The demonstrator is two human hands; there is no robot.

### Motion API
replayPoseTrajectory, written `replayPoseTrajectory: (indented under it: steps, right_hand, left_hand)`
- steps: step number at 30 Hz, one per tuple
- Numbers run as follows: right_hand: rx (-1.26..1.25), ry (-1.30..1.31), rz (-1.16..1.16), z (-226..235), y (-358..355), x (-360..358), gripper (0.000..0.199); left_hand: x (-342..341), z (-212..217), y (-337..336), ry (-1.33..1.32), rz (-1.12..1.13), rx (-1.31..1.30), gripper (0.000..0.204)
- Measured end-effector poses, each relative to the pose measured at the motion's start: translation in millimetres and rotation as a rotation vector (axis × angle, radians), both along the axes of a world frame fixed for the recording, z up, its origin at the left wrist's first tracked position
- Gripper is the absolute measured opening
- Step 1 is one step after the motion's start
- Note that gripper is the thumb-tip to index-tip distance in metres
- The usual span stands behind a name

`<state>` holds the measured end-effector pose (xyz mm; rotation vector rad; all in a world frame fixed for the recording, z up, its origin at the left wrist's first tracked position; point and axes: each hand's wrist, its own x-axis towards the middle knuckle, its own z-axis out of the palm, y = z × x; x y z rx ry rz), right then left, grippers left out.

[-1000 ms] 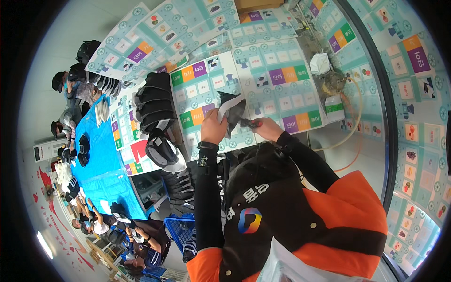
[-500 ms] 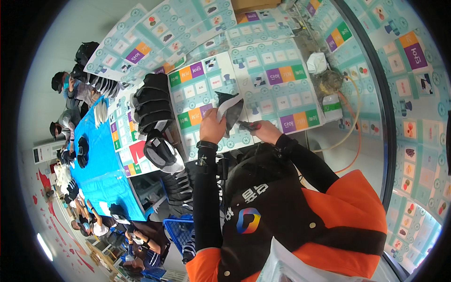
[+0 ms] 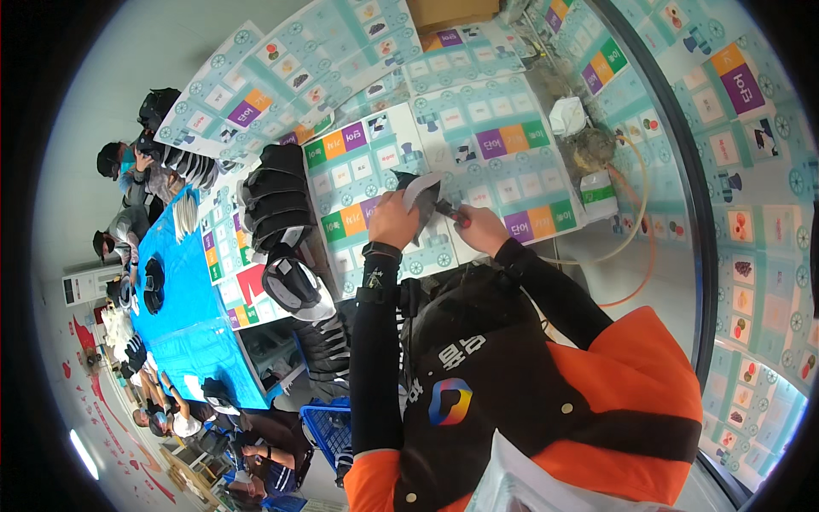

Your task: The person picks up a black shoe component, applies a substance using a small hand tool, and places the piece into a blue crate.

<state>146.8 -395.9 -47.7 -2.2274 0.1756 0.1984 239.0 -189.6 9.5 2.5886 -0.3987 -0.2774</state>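
Note:
My left hand (image 3: 393, 220) is closed on the near left side of a black-and-grey shoe upper (image 3: 424, 203) with a pale curved band, held just above the covered table. My right hand (image 3: 482, 230) grips a small tool (image 3: 461, 219) with a red and black handle. Its dark end points at the right edge of the upper and appears to touch it; the tool's exact kind is hard to make out. Left of my left hand stands a row of nested black shoe uppers (image 3: 281, 192). A black-and-white upper (image 3: 294, 282) lies at its near end.
Printed sheets (image 3: 367, 175) cover the worktable. A dark metal post (image 3: 695, 171) rises at the right, near a yellow hose (image 3: 641, 196) and a white-and-green packet (image 3: 599, 194). More uppers and a blue crate (image 3: 328, 431) are below left. People work around a blue table (image 3: 192, 316).
My right hand has moved slightly up and left, bringing the tool's end from below to the upper's right edge. The upper has turned a little in my left hand.

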Motion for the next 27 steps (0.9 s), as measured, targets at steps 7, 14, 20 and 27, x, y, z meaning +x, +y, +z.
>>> replayPoseTrajectory:
  steps: [7,14,20,27]
  right_hand:
    - [-0.012,-0.024,-0.066,7.7,-10.9,-5.5,0.026]
    - [-0.045,0.098,0.006,-9.5,-14.7,-1.4,0.029]
    - [0.267,0.217,0.206,-46.5,-10.7,0.1,0.031]
    - [0.079,-0.028,0.061,-123.7,-95.1,22.6,0.03]
  left_hand:
    - [-2.5,-5.0,-1.4,0.021,0.011,0.026,0.042]
    - [-3.5,-4.8,-4.5,-0.013,0.031,-0.004,0.039]
    - [-10.6,4.8,7.7,-0.121,0.071,-0.04,0.027]
    - [-114.4,-15.3,82.6,-0.086,0.477,0.162,0.038]
